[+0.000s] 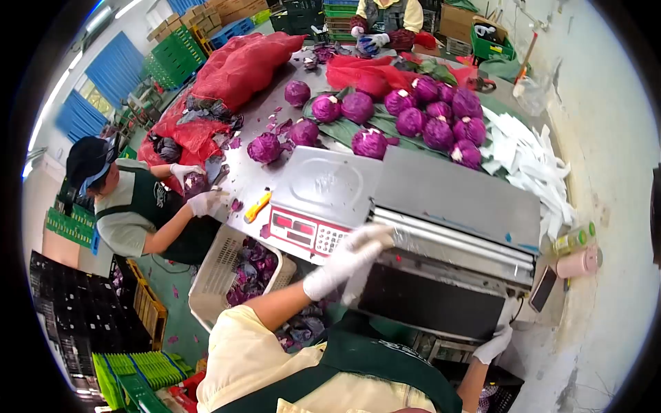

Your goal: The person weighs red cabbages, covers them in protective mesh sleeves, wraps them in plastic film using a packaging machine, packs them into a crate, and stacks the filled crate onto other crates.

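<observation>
My left hand, in a white glove, reaches over the left end of a film wrapping machine, beside its metal rollers. Motion blurs its fingers, and I cannot make out whether they hold any film. My right hand, also gloved, grips the machine's front right corner; some of its fingers are hidden. To the left of the machine is a scale with a red-edged keypad and lit displays. A yellow utility knife lies by the scale. Several purple cabbages sit behind the machine on green cloth.
A co-worker on the left handles a cabbage; another person stands at the far end. Red mesh sacks fill the table's left side. White strips lie along the wall, near a phone and pink bottle. A crate holds purple leaves.
</observation>
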Demonstrator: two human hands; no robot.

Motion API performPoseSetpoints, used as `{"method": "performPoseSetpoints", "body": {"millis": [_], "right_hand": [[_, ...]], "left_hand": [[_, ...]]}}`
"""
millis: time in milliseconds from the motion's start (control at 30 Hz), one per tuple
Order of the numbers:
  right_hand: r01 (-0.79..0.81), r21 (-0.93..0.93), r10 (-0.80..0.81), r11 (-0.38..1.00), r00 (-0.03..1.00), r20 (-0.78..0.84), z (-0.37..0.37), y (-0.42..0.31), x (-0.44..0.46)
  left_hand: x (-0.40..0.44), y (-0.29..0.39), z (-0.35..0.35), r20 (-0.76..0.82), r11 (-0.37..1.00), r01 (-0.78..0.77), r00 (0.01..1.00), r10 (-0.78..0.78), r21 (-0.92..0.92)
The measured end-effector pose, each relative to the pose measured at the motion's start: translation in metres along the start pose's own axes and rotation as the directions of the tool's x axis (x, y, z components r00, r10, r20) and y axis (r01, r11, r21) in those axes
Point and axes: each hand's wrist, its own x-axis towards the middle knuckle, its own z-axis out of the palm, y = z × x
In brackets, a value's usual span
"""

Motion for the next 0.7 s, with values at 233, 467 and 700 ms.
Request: {"method": "performPoseSetpoints", "body": {"millis": [233, 467, 700], "right_hand": [[-0.025, -0.131, -0.005, 0.991, 0.975, -0.221, 0.004, 0.02, 0.021], [-0.093, -0.127, 0.058, 0.988, 0.966, -0.252, 0.015, -0.005, 0.006], [-0.214, -0.104, 0.17, 0.971, 0.93, -0.327, 0.016, -0.012, -0.007]], "left_hand": [[0.211, -0.027, -0.215, -0.245, 0.418, 0.02, 0.835, 0.492, 0.908], [0.377, -0.008, -0.263, 0.351, -0.677, -0.146, 0.919, 0.176, 0.721], [0.452, -0.025, -0.27, 0.189, -0.519, -0.265, 0.963, -0.194, 0.813]]}}
